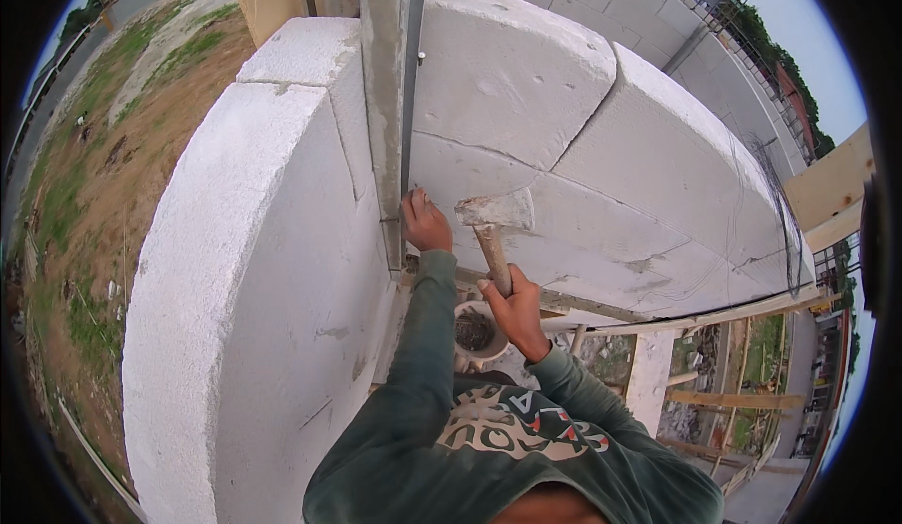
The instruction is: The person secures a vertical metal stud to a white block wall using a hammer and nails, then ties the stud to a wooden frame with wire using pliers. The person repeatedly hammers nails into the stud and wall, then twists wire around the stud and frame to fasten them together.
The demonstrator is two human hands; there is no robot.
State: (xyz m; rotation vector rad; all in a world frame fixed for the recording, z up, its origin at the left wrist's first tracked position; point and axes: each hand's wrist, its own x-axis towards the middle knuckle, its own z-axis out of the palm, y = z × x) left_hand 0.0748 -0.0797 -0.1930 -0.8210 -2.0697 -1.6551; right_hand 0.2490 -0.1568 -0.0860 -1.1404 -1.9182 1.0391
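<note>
My right hand (520, 312) is wrapped round the wooden handle of a hatchet (494, 212). Its worn, whitish-smeared head is raised in front of the white block wall (526, 82). My left hand (427, 220) is at the corner, fingers pinched together against the edge of an upright grey metal channel (383, 101). A small dark tip shows at those fingers, but what they pinch is too small to name. Higher up, a small nail-like piece (422, 57) sticks out beside the channel.
A second block wall (272, 270) stands close on my left. Below my hands is a bucket (501, 347) holding grey material. Thin wires (778, 186) hang over the right wall's end. Timber beams (738, 399) cross lower right; grassy ground (103, 214) lies far below left.
</note>
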